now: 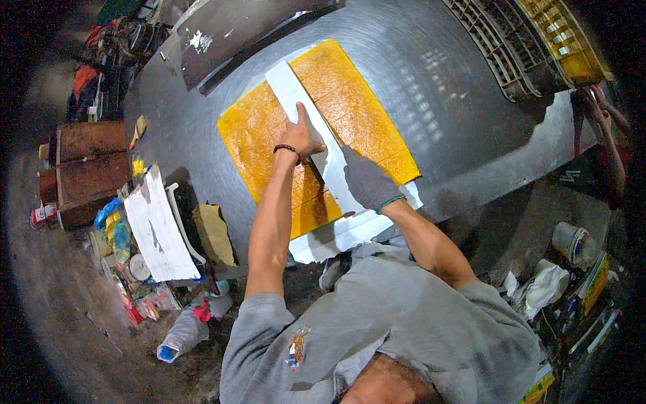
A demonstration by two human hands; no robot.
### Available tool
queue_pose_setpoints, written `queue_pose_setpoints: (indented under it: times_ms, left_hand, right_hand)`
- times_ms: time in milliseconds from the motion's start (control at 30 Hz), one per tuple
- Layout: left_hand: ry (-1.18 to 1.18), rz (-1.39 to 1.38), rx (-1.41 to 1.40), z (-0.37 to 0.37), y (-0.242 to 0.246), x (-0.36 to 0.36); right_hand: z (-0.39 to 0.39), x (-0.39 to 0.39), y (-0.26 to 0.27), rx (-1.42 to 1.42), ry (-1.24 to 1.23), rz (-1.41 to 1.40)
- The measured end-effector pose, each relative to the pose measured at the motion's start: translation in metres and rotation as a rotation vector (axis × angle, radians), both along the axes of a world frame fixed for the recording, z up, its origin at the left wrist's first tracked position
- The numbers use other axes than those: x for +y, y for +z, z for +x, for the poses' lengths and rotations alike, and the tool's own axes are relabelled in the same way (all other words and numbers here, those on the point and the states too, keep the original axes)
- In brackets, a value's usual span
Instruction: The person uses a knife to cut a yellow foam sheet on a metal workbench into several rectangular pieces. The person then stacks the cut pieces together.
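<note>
A glossy yellow sheet (353, 96) marked with straight lines lies on the worktable before me. Across it runs a long, flat white strip (282, 83). My left hand (301, 137), bare and with a beaded bracelet at the wrist, presses down on this strip with the index finger stretched along it and the thumb apart. Close against the strip's right edge is my right hand (371, 183) in a grey knit glove, its fingers curled. Whether it holds anything is hidden by the glove. White sheeting (348, 230) shows under the yellow sheet at the near side.
The grey worktable (202, 146) carries a dark panel (222, 35) at the far left and slatted grilles (504, 50) at the far right. A brush (138, 130) lies leftward, beyond a white board (156, 227). Another person's arm (608, 136) shows at right. Buckets (570, 242) stand below.
</note>
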State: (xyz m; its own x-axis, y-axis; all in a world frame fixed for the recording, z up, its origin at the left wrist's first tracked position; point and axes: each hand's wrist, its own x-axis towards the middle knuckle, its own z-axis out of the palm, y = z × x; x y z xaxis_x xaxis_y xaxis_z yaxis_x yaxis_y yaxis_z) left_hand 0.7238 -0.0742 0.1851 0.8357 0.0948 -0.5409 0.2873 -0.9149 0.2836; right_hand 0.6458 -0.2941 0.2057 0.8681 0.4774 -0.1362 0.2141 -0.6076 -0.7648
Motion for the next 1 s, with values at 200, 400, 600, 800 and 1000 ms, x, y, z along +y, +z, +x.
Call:
queue_pose_setpoints:
  times_ms: [200, 400, 600, 800, 1000]
  left_hand:
    - [-0.043, -0.068, -0.034, 0.005, -0.006, -0.004]
    - [-0.058, 0.009, -0.056, -0.002, -0.014, 0.008]
    - [-0.054, -0.026, 0.008, 0.008, -0.007, 0.003]
    - [-0.126, 0.01, -0.131, 0.003, -0.026, 0.011]
    - [-0.077, -0.008, 0.022, 0.004, 0.013, -0.01]
  right_hand:
    - [0.023, 0.01, -0.01, 0.116, -0.03, -0.058]
    - [-0.022, -0.02, 0.011, 0.14, 0.032, 0.004]
    - [-0.013, -0.018, 0.005, 0.219, 0.008, -0.055]
    - [-0.058, -0.04, -0.003, 0.043, -0.011, -0.007]
    - [-0.055, -0.038, 0.003, 0.059, 0.008, -0.013]
